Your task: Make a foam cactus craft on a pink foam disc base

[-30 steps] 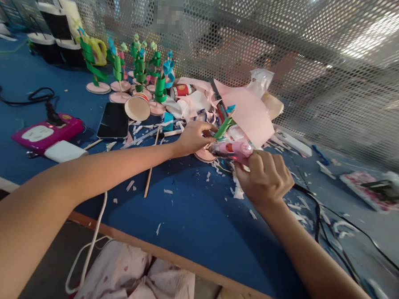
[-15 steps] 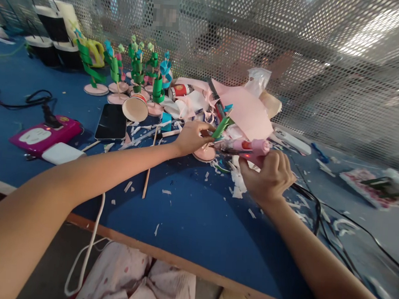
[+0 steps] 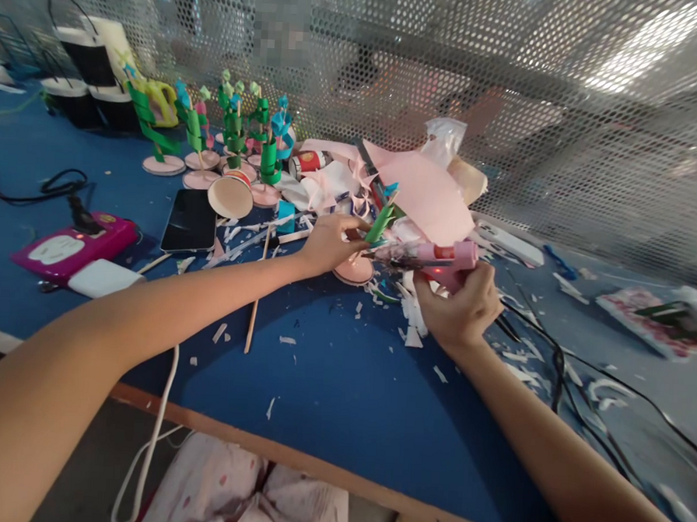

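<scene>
My right hand is closed round a pink hot glue gun, whose nozzle points left at a small craft piece. That piece is a stick wrapped in a green paper strip, standing on a round pink base. My left hand pinches the stick just above the base and holds it tilted. Both hands are over the blue table, with white paper scraps scattered around them.
Several finished green spiral crafts stand at the back left, by a phone, a paper cup and a magenta power strip. Pink paper sheets pile behind the hands. Black cables run right. A perforated metal screen closes the back.
The glue gun has swung right and drawn back a little from the pink base, its body now further right in my right hand. My left hand keeps its hold on the stick.
</scene>
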A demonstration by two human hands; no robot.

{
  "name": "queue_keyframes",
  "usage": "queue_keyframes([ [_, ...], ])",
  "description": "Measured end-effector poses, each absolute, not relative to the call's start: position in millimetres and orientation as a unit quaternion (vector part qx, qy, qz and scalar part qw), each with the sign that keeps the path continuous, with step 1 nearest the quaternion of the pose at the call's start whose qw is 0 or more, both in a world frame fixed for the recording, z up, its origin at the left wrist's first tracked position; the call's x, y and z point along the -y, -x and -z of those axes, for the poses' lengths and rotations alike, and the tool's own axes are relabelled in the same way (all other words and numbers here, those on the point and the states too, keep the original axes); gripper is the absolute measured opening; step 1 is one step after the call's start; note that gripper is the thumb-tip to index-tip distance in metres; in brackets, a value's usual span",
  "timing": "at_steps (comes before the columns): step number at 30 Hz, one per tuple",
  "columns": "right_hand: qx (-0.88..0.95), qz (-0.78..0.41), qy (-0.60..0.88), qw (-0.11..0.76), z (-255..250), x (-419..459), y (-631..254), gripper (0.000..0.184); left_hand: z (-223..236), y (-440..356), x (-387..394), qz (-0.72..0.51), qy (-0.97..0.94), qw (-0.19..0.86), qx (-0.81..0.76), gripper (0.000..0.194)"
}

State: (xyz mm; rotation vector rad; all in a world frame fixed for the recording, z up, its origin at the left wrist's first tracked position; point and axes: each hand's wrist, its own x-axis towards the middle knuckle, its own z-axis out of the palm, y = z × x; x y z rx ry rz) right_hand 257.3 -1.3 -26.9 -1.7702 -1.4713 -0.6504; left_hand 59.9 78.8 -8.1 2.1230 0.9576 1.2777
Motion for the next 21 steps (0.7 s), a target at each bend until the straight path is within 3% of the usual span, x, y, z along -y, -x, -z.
queue_keyframes([
  [7,0.54,0.233,0.703,0.4,26.4,-0.6,-257.3,0.041,6.0,-59.1,-77.5,-0.465,-0.779,0.23,-0.351,0.012],
  [21,0.584,0.236,0.663,0.404,24.9,-3.7,-257.2,0.031,5.0,-59.1,-75.2,-0.477,-0.766,0.228,-0.367,0.013],
])
